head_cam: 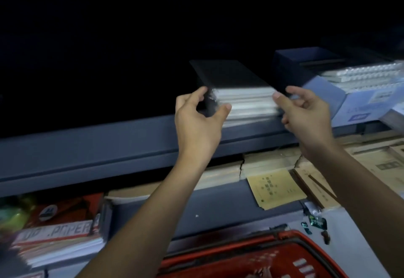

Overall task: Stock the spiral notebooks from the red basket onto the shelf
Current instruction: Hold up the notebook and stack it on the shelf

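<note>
Red basket (262, 253) sits right below you, near edge. Your left hand (197, 122) pinches the left corner of the notebook stack (238, 94) on the shelf (109, 142); your right hand (306, 113) is half open, fingertips against its right end.

Black-covered, white-edged notebook stack (236, 89) (glossy wrap); red basket (251, 256); grey shelf (109, 146).

A yellow form (276, 188) lay on the lower ledge; left of it I saw a paper stack (59, 245), above and right of it a pale blue box (323, 91).
</note>
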Tool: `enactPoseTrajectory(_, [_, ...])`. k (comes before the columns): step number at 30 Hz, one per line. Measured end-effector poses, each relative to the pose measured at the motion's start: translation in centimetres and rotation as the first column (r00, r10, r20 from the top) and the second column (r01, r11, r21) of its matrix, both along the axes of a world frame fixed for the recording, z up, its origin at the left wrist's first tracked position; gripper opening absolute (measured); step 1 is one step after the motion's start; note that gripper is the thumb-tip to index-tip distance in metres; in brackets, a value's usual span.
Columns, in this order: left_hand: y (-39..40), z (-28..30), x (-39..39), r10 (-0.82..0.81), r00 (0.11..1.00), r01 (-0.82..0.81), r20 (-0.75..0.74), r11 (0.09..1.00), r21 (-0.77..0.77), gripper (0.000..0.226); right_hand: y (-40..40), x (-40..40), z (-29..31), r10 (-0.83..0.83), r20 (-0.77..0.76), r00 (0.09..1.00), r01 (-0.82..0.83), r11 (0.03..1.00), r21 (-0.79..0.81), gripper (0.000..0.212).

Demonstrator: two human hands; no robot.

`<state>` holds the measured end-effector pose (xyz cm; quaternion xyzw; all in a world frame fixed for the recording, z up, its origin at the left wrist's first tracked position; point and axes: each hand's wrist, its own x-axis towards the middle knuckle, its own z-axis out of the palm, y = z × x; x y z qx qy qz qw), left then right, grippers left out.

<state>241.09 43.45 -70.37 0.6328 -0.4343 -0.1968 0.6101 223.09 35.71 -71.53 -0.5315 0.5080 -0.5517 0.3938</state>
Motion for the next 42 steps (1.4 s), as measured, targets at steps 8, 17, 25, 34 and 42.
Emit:
enactPoseTrajectory(8, [8.2,-3.4,-2.0,-0.154,0.987,0.153,0.034,0.988,0.036,0.039,10.9,-4.2,-2.9,0.071,-0.193,0.979,-0.07,0.997,0.01,0.027])
enactPoseTrajectory(17, [17.4,-14.8,-8.2,-0.265,0.891,0.414,-0.368,0.806,0.423,0.026,20.5,-8.5,-17.4,0.416,-0.524,0.743,-0.15,0.867,0.476,0.018])
enactPoseTrajectory(25, [20.2,-21.1,-9.6,-0.283,0.836,0.538,-0.469,0.588,0.604,0.018,23.3,-11.7,-26.5,0.552,-0.276,0.787,-0.068,0.521,0.851,0.043])
enactPoseTrajectory(34, [20.5,-22.3,-9.5,-0.292,0.838,0.544,-0.461,0.517,0.661,0.025,23.2,-12.7,-28.7,0.685,-0.352,0.637,-0.179,0.576,0.798,0.035])
enactPoseTrajectory(42, [20.5,-22.1,-9.1,-0.279,0.847,0.528,-0.452,0.542,0.654,0.019,23.3,-12.1,-27.3,0.738,-0.508,0.444,-0.218,0.639,0.738,0.02])
